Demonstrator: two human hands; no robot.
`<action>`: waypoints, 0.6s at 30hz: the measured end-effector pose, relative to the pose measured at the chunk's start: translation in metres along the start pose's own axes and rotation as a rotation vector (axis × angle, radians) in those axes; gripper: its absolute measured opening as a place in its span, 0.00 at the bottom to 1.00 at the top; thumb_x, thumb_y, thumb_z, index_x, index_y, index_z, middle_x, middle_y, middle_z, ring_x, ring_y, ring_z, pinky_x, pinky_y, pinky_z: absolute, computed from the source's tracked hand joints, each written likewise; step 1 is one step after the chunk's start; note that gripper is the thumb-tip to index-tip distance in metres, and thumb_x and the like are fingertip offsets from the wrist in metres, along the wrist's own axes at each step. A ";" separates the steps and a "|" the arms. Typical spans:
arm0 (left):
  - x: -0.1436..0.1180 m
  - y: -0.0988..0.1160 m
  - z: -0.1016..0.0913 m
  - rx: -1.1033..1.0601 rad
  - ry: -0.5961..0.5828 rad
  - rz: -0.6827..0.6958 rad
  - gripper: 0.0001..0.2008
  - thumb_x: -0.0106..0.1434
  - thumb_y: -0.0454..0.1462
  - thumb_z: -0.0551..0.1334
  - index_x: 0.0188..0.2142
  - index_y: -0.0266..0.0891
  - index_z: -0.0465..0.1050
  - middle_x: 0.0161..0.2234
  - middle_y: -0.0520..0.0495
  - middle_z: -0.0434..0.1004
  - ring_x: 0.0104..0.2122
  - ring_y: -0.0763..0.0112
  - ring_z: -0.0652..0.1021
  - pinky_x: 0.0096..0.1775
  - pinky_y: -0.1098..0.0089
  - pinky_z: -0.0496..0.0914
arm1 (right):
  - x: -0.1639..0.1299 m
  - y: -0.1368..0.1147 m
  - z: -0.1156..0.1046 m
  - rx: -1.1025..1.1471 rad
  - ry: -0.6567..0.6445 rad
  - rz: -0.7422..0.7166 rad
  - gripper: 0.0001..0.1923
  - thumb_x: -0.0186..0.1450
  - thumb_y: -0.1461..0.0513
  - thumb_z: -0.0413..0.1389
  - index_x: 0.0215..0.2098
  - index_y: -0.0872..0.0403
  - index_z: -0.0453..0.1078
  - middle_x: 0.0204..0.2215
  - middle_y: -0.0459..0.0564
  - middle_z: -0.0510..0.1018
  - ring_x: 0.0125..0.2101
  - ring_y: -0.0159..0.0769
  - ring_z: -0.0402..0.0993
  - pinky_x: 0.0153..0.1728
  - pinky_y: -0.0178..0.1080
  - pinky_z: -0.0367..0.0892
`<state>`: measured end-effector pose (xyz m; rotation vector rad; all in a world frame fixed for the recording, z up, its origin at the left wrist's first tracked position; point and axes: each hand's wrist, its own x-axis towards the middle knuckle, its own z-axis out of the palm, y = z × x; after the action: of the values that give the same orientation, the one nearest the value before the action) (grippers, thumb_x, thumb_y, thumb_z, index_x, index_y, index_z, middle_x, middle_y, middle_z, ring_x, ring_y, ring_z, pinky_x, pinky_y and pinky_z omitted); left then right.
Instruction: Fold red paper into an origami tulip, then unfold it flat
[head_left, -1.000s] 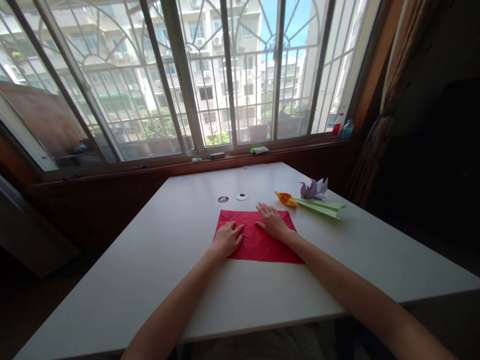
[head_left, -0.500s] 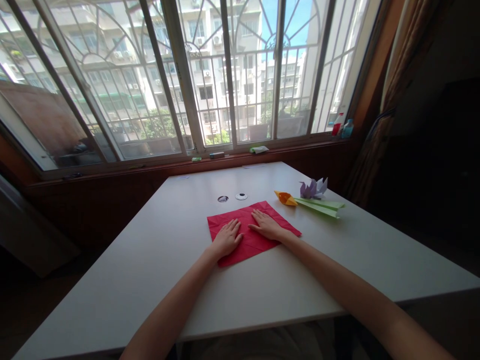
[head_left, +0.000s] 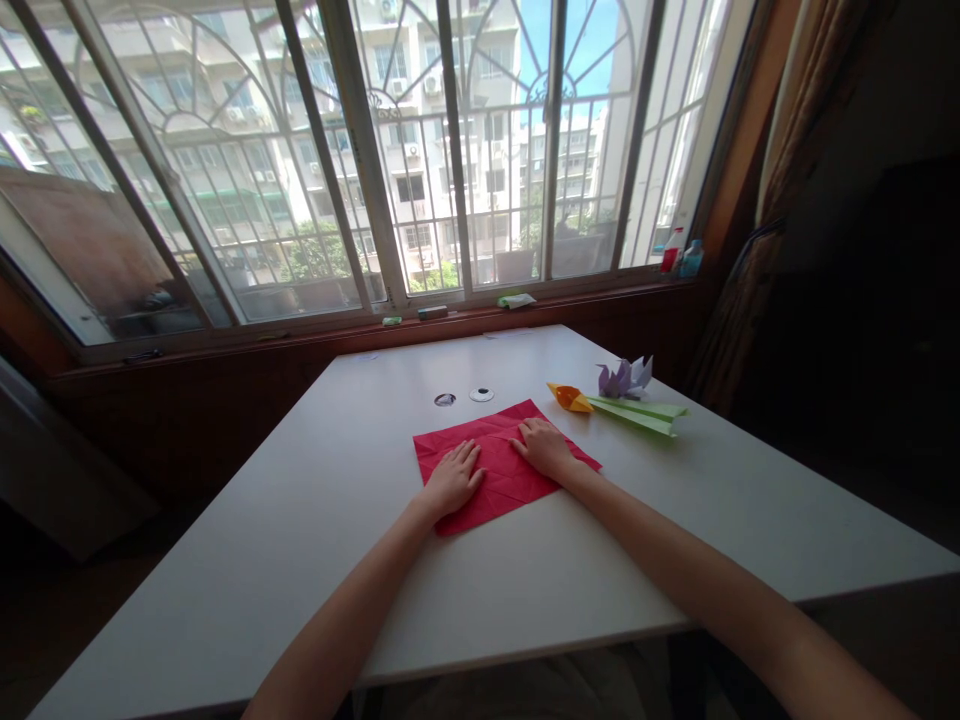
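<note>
A creased sheet of red paper [head_left: 499, 430] lies spread on the white table [head_left: 300, 520]. My left hand [head_left: 454, 478] rests flat on its left part, fingers stretched toward the far edge. Across the right part lies my right hand [head_left: 544, 450], palm down, with its fingers slightly bent and touching the paper. Neither hand grips anything. Fold lines run across the sheet, and the areas under both palms are hidden.
Right of the paper lie a yellow folded paper boat [head_left: 570, 398], a green paper plane [head_left: 637, 413] and purple folded paper pieces [head_left: 624, 378]. Two round holes, one with a white cover [head_left: 481, 395], are in the tabletop. Bottles [head_left: 691, 260] stand on the windowsill.
My right hand has slid to the right over the red paper, its fingers now more bent. My left hand has stayed in place.
</note>
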<state>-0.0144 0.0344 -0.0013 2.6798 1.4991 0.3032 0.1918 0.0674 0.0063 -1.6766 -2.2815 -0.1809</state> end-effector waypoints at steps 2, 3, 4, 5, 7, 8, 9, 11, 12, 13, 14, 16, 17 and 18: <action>0.000 0.000 0.000 0.002 0.006 0.003 0.28 0.63 0.47 0.36 0.57 0.36 0.49 0.60 0.45 0.47 0.59 0.67 0.49 0.57 0.64 0.47 | 0.000 0.000 0.000 -0.020 0.009 0.000 0.22 0.63 0.54 0.41 0.43 0.62 0.65 0.45 0.61 0.70 0.47 0.46 0.63 0.48 0.42 0.53; 0.000 0.000 0.001 0.003 0.008 0.003 0.28 0.63 0.47 0.36 0.57 0.35 0.49 0.60 0.45 0.47 0.59 0.67 0.49 0.57 0.63 0.47 | 0.001 0.000 0.001 -0.029 0.010 0.005 0.22 0.63 0.54 0.41 0.44 0.62 0.64 0.46 0.61 0.69 0.48 0.46 0.62 0.49 0.42 0.52; 0.000 -0.001 0.001 0.004 0.010 0.002 0.28 0.63 0.47 0.36 0.57 0.36 0.49 0.59 0.45 0.47 0.59 0.67 0.49 0.57 0.63 0.47 | 0.001 0.001 0.002 -0.036 0.006 0.013 0.23 0.63 0.54 0.41 0.46 0.62 0.63 0.47 0.61 0.68 0.49 0.46 0.60 0.50 0.43 0.51; 0.000 -0.001 0.002 0.004 0.010 0.000 0.28 0.63 0.47 0.37 0.57 0.36 0.49 0.59 0.45 0.47 0.59 0.67 0.49 0.57 0.63 0.47 | 0.002 0.001 0.003 -0.041 -0.003 0.021 0.24 0.63 0.54 0.41 0.48 0.63 0.62 0.49 0.61 0.66 0.51 0.46 0.58 0.51 0.43 0.49; 0.000 -0.001 0.002 0.003 0.007 0.001 0.28 0.63 0.47 0.37 0.57 0.36 0.49 0.59 0.45 0.47 0.59 0.67 0.49 0.57 0.63 0.47 | 0.003 0.002 0.004 -0.047 -0.031 0.039 0.26 0.62 0.53 0.41 0.51 0.63 0.59 0.52 0.61 0.63 0.53 0.47 0.54 0.52 0.45 0.46; 0.001 -0.001 0.003 0.002 0.006 0.000 0.28 0.63 0.47 0.37 0.57 0.36 0.49 0.59 0.45 0.47 0.59 0.67 0.49 0.57 0.63 0.46 | 0.003 0.002 0.005 -0.048 -0.045 0.044 0.26 0.62 0.53 0.40 0.51 0.63 0.58 0.53 0.61 0.62 0.54 0.48 0.53 0.52 0.46 0.46; 0.001 -0.001 0.003 0.000 0.005 0.000 0.28 0.63 0.47 0.37 0.57 0.35 0.49 0.59 0.44 0.47 0.59 0.67 0.49 0.57 0.64 0.46 | 0.003 0.003 0.005 -0.048 -0.053 0.045 0.26 0.62 0.53 0.40 0.52 0.63 0.58 0.53 0.61 0.61 0.54 0.48 0.52 0.52 0.46 0.45; 0.001 -0.002 0.003 -0.003 0.004 -0.002 0.28 0.63 0.48 0.37 0.57 0.35 0.49 0.60 0.44 0.47 0.59 0.67 0.49 0.57 0.63 0.46 | 0.003 0.003 0.004 -0.046 -0.043 0.031 0.25 0.63 0.53 0.39 0.50 0.62 0.60 0.51 0.61 0.63 0.53 0.47 0.54 0.52 0.45 0.46; 0.001 -0.002 0.003 -0.005 0.005 -0.002 0.28 0.62 0.48 0.37 0.57 0.35 0.49 0.60 0.44 0.47 0.59 0.67 0.49 0.57 0.63 0.46 | 0.003 0.003 0.003 -0.046 -0.034 0.021 0.25 0.63 0.53 0.39 0.49 0.62 0.62 0.50 0.61 0.64 0.52 0.47 0.55 0.52 0.45 0.46; 0.001 -0.002 0.003 -0.006 0.006 -0.002 0.28 0.62 0.48 0.37 0.57 0.35 0.49 0.60 0.44 0.47 0.59 0.67 0.49 0.57 0.63 0.46 | 0.003 0.003 0.003 -0.047 -0.026 0.012 0.25 0.63 0.53 0.39 0.48 0.62 0.62 0.49 0.61 0.65 0.51 0.46 0.56 0.52 0.45 0.46; 0.001 -0.002 0.003 -0.009 0.007 0.000 0.28 0.62 0.48 0.37 0.57 0.36 0.49 0.60 0.44 0.47 0.59 0.67 0.49 0.57 0.63 0.46 | 0.003 0.003 0.003 -0.048 -0.023 0.007 0.25 0.63 0.53 0.39 0.48 0.62 0.63 0.49 0.61 0.65 0.51 0.46 0.56 0.51 0.44 0.47; 0.000 -0.001 0.003 -0.011 0.010 0.002 0.28 0.62 0.47 0.37 0.57 0.35 0.49 0.59 0.44 0.47 0.59 0.67 0.50 0.57 0.64 0.46 | 0.004 0.003 0.003 -0.054 -0.037 0.013 0.26 0.63 0.53 0.39 0.49 0.62 0.61 0.51 0.61 0.64 0.52 0.46 0.55 0.52 0.44 0.46; 0.000 -0.001 0.002 -0.011 0.010 0.003 0.28 0.63 0.47 0.37 0.57 0.35 0.49 0.59 0.44 0.47 0.59 0.67 0.50 0.57 0.64 0.46 | 0.004 0.003 0.004 -0.057 -0.046 0.019 0.26 0.63 0.53 0.40 0.51 0.62 0.60 0.51 0.61 0.63 0.53 0.46 0.55 0.52 0.45 0.46; 0.000 -0.001 0.002 -0.011 0.010 0.001 0.28 0.62 0.47 0.37 0.57 0.35 0.49 0.59 0.43 0.48 0.59 0.67 0.50 0.57 0.64 0.46 | 0.005 0.003 0.004 -0.060 -0.052 0.023 0.26 0.62 0.53 0.40 0.51 0.62 0.59 0.52 0.61 0.62 0.53 0.46 0.54 0.52 0.45 0.45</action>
<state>-0.0148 0.0354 -0.0036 2.6745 1.4936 0.3244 0.1931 0.0738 0.0035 -1.7566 -2.3145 -0.2047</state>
